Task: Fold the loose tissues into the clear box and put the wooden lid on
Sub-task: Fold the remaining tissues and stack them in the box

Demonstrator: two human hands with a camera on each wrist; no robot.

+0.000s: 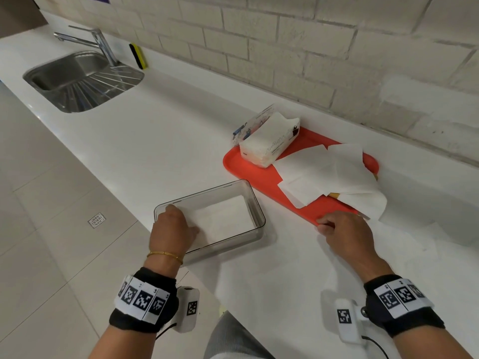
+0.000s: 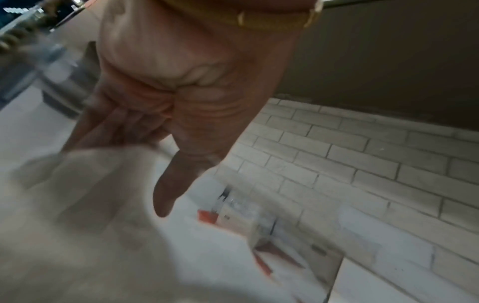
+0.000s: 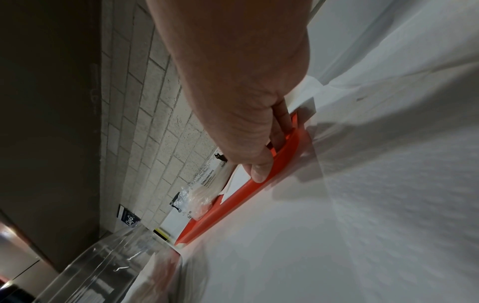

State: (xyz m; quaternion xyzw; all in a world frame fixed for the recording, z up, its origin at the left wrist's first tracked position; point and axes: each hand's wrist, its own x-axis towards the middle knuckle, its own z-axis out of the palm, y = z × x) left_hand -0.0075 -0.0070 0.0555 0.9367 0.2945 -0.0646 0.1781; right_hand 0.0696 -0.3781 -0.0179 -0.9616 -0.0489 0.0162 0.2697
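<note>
The clear box (image 1: 255, 203) stands on the white counter with a flat white tissue (image 1: 223, 216) in it. My left hand (image 1: 172, 225) reaches into its left end, fingers straight down onto the tissue (image 2: 85, 184). My right hand (image 1: 337, 229) grips the near rim of the red tray (image 1: 259, 174), fingers over the rim and thumb on its outer edge (image 3: 259, 174). Loose tissues (image 1: 329, 172) lie spread on the tray. A sliver of wood colour (image 1: 333, 195) peeks out from under them. Another tissue (image 1: 280, 278) lies on the counter under my right forearm.
An opened tissue pack (image 1: 269, 143) sits on the tray's far left corner. A steel sink (image 1: 77, 79) with a tap and a yellow-black sponge (image 1: 138, 57) lie far left. The brick wall runs behind the tray. The counter edge drops to the tiled floor at left.
</note>
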